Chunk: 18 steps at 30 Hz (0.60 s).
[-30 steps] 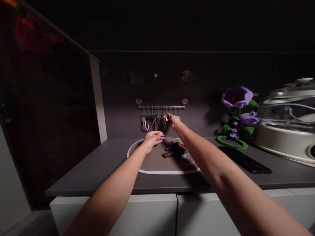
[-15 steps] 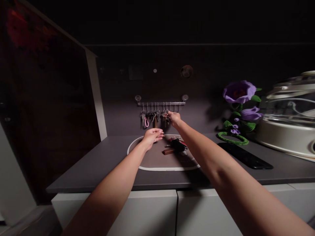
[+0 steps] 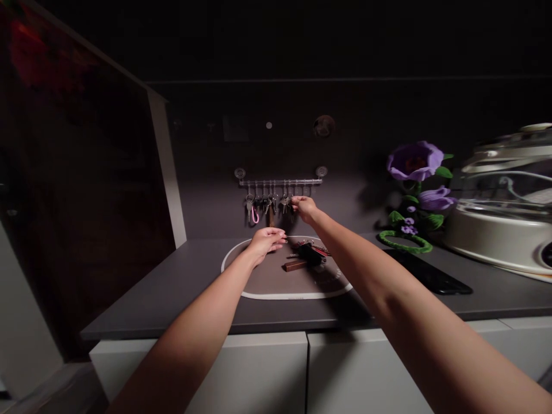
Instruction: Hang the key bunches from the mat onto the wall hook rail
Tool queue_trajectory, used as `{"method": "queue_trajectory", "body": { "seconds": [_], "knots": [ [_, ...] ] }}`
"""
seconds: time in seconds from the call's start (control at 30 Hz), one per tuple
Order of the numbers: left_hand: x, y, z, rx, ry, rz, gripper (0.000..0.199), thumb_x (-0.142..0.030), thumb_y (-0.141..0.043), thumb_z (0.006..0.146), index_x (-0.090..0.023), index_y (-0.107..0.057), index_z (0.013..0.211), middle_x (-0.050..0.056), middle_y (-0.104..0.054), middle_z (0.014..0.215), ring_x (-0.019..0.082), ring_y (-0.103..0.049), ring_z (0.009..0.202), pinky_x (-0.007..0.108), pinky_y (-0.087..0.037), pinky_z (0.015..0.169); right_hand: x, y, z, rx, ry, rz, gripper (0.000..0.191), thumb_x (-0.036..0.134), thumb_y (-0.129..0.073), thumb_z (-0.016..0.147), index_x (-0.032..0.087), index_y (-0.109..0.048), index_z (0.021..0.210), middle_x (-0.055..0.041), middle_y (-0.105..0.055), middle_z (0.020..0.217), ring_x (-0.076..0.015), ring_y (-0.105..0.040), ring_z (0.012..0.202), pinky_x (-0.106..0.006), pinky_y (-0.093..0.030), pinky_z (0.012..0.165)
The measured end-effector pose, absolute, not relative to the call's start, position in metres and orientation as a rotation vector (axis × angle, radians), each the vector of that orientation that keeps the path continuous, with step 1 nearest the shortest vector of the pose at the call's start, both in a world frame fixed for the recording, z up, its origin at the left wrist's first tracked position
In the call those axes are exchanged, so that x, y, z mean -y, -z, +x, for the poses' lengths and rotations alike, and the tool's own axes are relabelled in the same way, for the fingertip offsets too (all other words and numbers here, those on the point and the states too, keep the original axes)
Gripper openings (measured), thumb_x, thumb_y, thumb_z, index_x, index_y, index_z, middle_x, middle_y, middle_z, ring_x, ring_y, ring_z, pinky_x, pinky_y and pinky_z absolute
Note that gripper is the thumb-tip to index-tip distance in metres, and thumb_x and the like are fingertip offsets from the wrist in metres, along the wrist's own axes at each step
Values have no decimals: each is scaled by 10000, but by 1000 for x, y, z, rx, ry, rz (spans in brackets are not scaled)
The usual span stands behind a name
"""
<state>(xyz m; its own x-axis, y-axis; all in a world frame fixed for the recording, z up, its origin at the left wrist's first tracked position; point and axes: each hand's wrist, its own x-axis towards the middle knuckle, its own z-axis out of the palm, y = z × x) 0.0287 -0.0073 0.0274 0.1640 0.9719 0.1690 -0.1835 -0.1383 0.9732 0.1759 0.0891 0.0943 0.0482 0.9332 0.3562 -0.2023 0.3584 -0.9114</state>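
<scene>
- Found leftmost keys (image 3: 249, 209) with pink strap (image 3: 255, 215) above and to the left of left fingers (image 3: 276, 232); judged the strap soft, easily caught by its loop.
- Spotted middle keys (image 3: 268, 202) on clear rail (image 3: 280, 182), above left fingers, with brown fob (image 3: 271, 217) dangling lower.
- Saw left fingers bunched together over mat (image 3: 259, 284); could not make out any object between the tips.
- Noted nearest keys (image 3: 284, 202) just left of right fingers (image 3: 296, 201); judged light, stiff and slippery, apt to swing, best held by the ring.
- Saw right fingers curled nearly closed beside the keys; could not tell a grip from a mere touch.
- Found black bundle (image 3: 310, 253) and reddish-brown block (image 3: 295, 266) on mat, below right fingers; judged heavier, best taken by the block.
- Noticed purple flower (image 3: 414, 161) and black phone (image 3: 437, 278) on counter (image 3: 181, 287), well right of right fingers.
</scene>
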Motion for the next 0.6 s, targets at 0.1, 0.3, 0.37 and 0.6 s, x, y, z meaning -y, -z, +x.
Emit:
{"method": "queue_trajectory", "body": {
  "seconds": [0.1,0.3,0.37,0.6],
  "knots": [
    [9,-28,29,-881,-1253,1269,132,-190,-673,675,-132,-621,782,64,-663,804,85,-590,646,255,-474,708,-86,-96,179,1221,-1050,-789,133,65,-575,654,135,-508,563,60,-455,428,-28,-359,382,-142,-286,399],
    [10,-26,30,-898,-1214,1325,157,-210,-697,646,-133,-630,766,60,-663,789,85,-589,645,234,-476,673,-78,-96,181,1218,-1060,-815,102,48,-621,637,131,-564,657,47,-513,473,-37,-417,430,-138,-335,428],
    [10,-25,30,-907,-1204,1345,156,-211,-699,640,-134,-634,759,63,-666,796,86,-590,644,225,-479,657,-75,-95,182,1223,-1066,-816,133,37,-631,630,129,-582,712,33,-552,516,-46,-458,472,-143,-368,461],
    [10,-20,32,-902,-1163,1394,182,-206,-716,612,-122,-629,749,46,-645,742,84,-591,638,212,-471,632,-58,-96,188,1183,-1085,-848,223,-25,-609,621,126,-601,784,-4,-628,667,-62,-538,593,-164,-422,566]
  ]
}}
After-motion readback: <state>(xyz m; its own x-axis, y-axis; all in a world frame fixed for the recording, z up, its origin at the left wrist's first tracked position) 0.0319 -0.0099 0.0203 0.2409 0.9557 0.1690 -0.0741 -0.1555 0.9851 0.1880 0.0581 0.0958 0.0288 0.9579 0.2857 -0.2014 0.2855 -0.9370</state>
